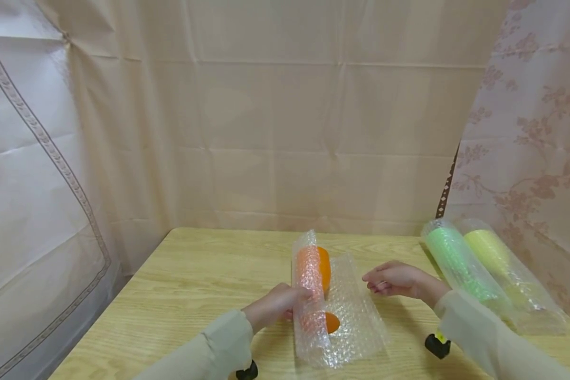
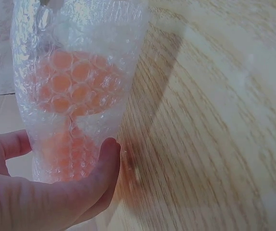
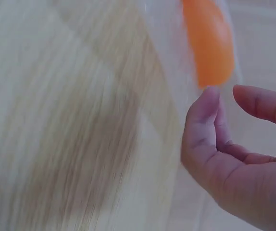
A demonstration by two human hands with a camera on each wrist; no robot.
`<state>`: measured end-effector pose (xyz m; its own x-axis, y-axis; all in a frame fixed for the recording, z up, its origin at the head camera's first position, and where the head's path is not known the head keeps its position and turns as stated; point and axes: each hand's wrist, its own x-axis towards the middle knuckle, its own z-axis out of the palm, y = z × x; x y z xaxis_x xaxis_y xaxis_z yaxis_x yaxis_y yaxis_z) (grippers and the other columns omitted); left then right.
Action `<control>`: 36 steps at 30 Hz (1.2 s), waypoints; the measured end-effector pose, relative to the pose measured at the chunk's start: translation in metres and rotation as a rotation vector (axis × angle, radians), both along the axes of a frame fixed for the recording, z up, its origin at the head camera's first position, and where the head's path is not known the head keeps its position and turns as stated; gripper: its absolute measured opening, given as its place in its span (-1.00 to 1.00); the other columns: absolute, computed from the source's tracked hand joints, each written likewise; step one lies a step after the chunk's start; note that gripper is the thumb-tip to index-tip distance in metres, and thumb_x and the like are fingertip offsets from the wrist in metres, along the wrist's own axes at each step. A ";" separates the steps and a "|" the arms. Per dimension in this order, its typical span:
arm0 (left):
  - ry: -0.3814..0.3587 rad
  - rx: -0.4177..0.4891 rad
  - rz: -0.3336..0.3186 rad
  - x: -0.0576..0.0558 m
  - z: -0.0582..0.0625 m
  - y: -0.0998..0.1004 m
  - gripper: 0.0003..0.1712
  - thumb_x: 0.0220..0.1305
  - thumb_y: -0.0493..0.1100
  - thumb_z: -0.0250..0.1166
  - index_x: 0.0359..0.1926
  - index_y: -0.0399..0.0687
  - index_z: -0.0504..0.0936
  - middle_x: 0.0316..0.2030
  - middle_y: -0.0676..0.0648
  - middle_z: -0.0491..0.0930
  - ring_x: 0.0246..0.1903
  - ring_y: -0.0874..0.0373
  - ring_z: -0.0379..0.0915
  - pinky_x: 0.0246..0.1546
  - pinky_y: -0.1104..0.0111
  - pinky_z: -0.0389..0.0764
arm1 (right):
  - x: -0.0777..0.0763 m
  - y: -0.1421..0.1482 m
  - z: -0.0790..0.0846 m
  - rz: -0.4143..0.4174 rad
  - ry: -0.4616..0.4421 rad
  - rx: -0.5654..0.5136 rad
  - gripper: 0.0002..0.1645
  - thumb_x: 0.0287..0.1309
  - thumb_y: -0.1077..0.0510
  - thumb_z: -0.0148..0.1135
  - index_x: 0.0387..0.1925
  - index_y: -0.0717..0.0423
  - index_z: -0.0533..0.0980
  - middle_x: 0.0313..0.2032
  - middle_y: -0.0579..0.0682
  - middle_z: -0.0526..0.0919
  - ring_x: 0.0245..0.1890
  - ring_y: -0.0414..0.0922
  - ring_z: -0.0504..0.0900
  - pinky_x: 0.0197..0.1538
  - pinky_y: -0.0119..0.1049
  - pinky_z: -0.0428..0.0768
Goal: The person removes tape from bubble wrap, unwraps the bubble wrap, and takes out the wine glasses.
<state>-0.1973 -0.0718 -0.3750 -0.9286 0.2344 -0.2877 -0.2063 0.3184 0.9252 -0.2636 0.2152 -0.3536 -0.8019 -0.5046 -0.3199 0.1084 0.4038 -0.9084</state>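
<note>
In the head view, your left hand (image 1: 274, 306) is holding the bubble wrap (image 1: 334, 311) folded over the orange cylinder (image 1: 319, 274), which is lying in the middle of the tabletop (image 1: 180, 285). Your right hand (image 1: 391, 278) is hovering just beside the free edge of the sheet, with the fingers loosely bent and holding nothing. Two wrapped rolls, a green roll (image 1: 458, 264) and a yellow roll (image 1: 496, 258), are lying at the right edge. The free flap is lying flat, so I think the fold could spring back if your left hand is loosening.

In the left wrist view, your thumb (image 2: 102, 168) is pressing the bubble wrap (image 2: 75, 82) against the orange shape inside. The grip is covering only one end, so the cylinder could be sliding out of the other, open end.

In the right wrist view, which is blurred, your fingers (image 3: 205, 115) are curled close to the orange cylinder (image 3: 209, 43) without touching it. The thin film could easily be missed.
</note>
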 end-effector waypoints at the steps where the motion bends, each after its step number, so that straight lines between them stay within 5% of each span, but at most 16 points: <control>1: 0.004 -0.001 0.004 0.000 0.000 0.000 -0.55 0.30 -0.04 0.15 -0.04 -0.37 0.54 -0.19 -0.13 0.60 -0.28 0.17 0.50 -0.20 0.33 0.60 | 0.005 -0.004 0.001 0.007 0.016 0.004 -0.56 0.29 0.20 0.11 0.01 0.56 0.42 -0.39 -0.11 0.63 -0.37 -0.28 0.59 -0.15 -0.42 0.66; 6: -0.003 -0.005 -0.007 -0.001 0.000 -0.003 -0.54 0.30 -0.02 0.14 -0.03 -0.36 0.54 -0.19 -0.13 0.59 -0.27 0.16 0.49 -0.16 0.30 0.59 | 0.030 -0.021 0.000 0.075 0.165 0.068 -0.57 0.23 0.26 0.15 0.01 0.57 0.39 -0.30 0.05 0.63 -0.33 -0.19 0.60 -0.15 -0.30 0.69; 9: 0.000 -0.023 -0.016 -0.003 0.001 -0.005 -0.53 0.29 0.00 0.13 -0.03 -0.34 0.55 -0.17 -0.13 0.58 -0.25 0.14 0.47 -0.11 0.25 0.58 | 0.040 -0.028 -0.004 0.128 0.338 0.161 -0.65 0.14 0.28 0.20 -0.09 0.46 0.46 -0.32 0.06 0.62 -0.33 -0.20 0.57 -0.22 -0.37 0.64; 14: 0.000 -0.042 -0.017 -0.005 0.001 -0.006 -0.52 0.29 0.03 0.14 -0.01 -0.30 0.55 -0.14 -0.11 0.57 -0.21 0.13 0.46 -0.03 0.20 0.55 | 0.047 -0.030 -0.013 0.217 0.606 0.268 -0.75 0.12 0.21 0.29 -0.20 0.28 0.51 -0.35 -0.01 0.62 -0.34 -0.33 0.52 -0.28 -0.48 0.58; 23: -0.005 -0.012 0.002 -0.006 -0.002 -0.017 -0.46 0.28 0.01 0.18 0.00 -0.43 0.53 -0.06 -0.21 0.60 -0.15 0.12 0.53 0.04 0.15 0.60 | 0.062 -0.029 -0.034 0.392 0.879 0.413 -0.59 -0.04 0.10 0.43 -0.12 0.10 0.51 -0.19 -0.10 0.59 -0.20 -0.23 0.53 -0.12 -0.34 0.58; 29: 0.029 -0.022 0.105 -0.003 0.008 -0.025 -0.37 0.26 -0.07 0.21 0.10 -0.55 0.32 -0.01 -0.36 0.49 -0.14 0.02 0.55 -0.04 0.19 0.67 | 0.069 -0.031 -0.038 0.425 0.945 0.507 -0.51 -0.07 0.05 0.47 -0.08 0.04 0.50 -0.11 -0.12 0.51 -0.14 -0.25 0.49 -0.06 -0.31 0.58; 36: 0.245 -0.293 0.095 0.006 0.024 -0.028 -0.28 0.25 0.05 0.22 0.19 -0.45 0.31 0.06 -0.39 0.51 -0.01 -0.18 0.52 0.01 0.01 0.59 | 0.072 -0.027 -0.042 0.397 0.977 0.504 -0.52 -0.05 -0.01 0.46 -0.09 0.02 0.51 -0.14 -0.14 0.50 -0.19 -0.29 0.44 -0.11 -0.34 0.56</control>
<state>-0.1912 -0.1002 -0.3506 -0.9917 0.0849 -0.0968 -0.0319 0.5666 0.8234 -0.1917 0.1882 -0.3951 -0.6320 -0.7671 0.1103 -0.7629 0.5907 -0.2626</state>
